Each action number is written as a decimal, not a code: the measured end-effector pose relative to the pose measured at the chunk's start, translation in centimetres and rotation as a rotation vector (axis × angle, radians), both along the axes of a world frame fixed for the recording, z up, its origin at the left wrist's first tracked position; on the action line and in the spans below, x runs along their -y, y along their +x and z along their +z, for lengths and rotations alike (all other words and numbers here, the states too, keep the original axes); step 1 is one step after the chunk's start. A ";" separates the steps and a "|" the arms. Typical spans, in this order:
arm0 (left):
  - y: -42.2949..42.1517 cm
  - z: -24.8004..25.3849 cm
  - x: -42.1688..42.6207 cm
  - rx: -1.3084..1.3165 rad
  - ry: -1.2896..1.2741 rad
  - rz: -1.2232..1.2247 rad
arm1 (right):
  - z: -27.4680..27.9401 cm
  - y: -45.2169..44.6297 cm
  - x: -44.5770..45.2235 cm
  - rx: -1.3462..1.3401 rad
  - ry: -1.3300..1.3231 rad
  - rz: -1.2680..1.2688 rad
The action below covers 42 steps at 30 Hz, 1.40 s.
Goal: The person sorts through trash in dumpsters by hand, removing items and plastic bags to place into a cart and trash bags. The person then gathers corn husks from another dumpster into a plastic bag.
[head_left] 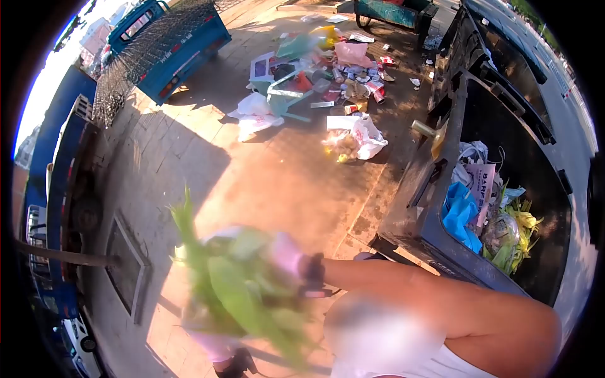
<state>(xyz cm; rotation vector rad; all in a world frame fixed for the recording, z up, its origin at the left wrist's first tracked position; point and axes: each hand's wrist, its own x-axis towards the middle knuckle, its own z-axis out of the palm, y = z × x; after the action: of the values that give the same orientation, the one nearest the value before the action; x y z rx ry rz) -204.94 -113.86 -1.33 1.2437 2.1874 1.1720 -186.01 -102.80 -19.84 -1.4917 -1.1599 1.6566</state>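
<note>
A large bundle of green corn husks (239, 290), smeared by motion, fills the space between my two gloved hands. My right hand (287, 253), in a pink glove with a dark band at the wrist, grips its upper right side. Below it, my left hand (214, 345), also in a pink glove, is pressed to the underside of the bundle. The leaves cover most of the fingers of both hands. A long pale-green leaf tip sticks up at the bundle's left.
At right stands an open dark bin (435, 242) holding a blue bag (461, 217) and yellow-green husks (522, 230). Scattered rubbish and a white plastic bag (368, 135) lie on the paving ahead. A blue three-wheeled truck (183, 63) is parked at upper left.
</note>
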 end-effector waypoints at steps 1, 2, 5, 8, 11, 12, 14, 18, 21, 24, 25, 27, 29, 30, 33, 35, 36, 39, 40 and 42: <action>-0.6 -1.4 -0.9 -0.043 0.005 0.004 | -0.9 -0.3 -0.7 0.071 -0.020 0.037; -1.1 -2.8 -1.8 -0.085 0.010 0.009 | -1.3 -0.4 -1.6 0.104 -0.014 0.078; -4.2 -7.4 -5.8 -0.029 -0.026 -0.014 | -2.9 0.0 -4.3 0.172 0.023 0.144; -3.4 -10.4 -12.0 -0.009 -0.059 -0.016 | -8.7 -0.6 -9.1 0.133 -0.025 0.074; -6.0 -17.1 -18.7 -0.181 -0.145 -0.111 | -9.2 0.4 -13.4 0.195 0.062 -0.115; -5.3 -17.6 -21.1 -0.119 -0.137 -0.153 | -6.9 1.7 -14.8 0.167 -0.051 -0.108; -4.6 -19.3 -25.1 0.152 -0.172 -0.146 | -7.5 2.5 -17.2 0.159 -0.130 -0.147; -2.4 -23.5 -33.0 0.424 -0.278 -0.101 | -11.9 3.0 -20.4 0.157 -0.238 -0.281; 0.5 -24.0 -37.9 -0.010 -0.388 -0.290 | -15.1 3.3 -22.0 0.150 -0.300 -0.394; 1.2 -27.5 -42.9 -0.236 -0.469 -0.416 | -18.7 3.5 -23.8 0.150 -0.346 -0.510; 2.0 -28.1 -44.6 -0.188 -0.490 -0.439 | -20.1 3.5 -24.4 0.151 -0.357 -0.548; 2.9 -29.9 -47.8 -0.104 -0.543 -0.470 | -23.4 3.4 -25.6 0.153 -0.374 -0.629; 2.3 -35.0 -50.3 -0.078 -0.470 -0.555 | -27.2 3.0 -27.0 0.144 -0.391 -0.719; 2.7 -36.5 -51.8 -0.023 -0.489 -0.549 | -28.9 3.1 -27.8 0.133 -0.399 -0.771; 4.0 -40.6 -55.8 -0.058 -0.443 -0.700 | -33.8 3.1 -30.0 0.106 -0.414 -0.946; 5.0 -44.4 -58.4 -0.093 -0.477 -0.739 | -38.0 3.4 -31.1 0.094 -0.417 -1.067; 5.3 -46.5 -59.5 -0.096 -0.505 -0.752 | -39.8 3.6 -32.0 0.074 -0.420 -1.126; 6.4 -54.9 -61.9 -0.031 -0.582 -0.788 | -46.0 4.5 -34.6 -0.050 -0.428 -1.239; 6.5 -58.0 -62.3 -0.027 -0.619 -0.855 | -47.9 5.0 -35.6 -0.156 -0.444 -1.238; 6.4 -64.8 -62.5 -0.063 -0.732 -0.999 | -49.3 5.4 -37.7 -0.482 -0.552 -1.168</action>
<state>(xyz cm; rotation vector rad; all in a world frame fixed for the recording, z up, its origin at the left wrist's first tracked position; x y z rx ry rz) -198.57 -51.39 -66.08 1.6440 1.4017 -0.0639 -180.56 -65.13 -69.16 -1.4591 0.4625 1.3238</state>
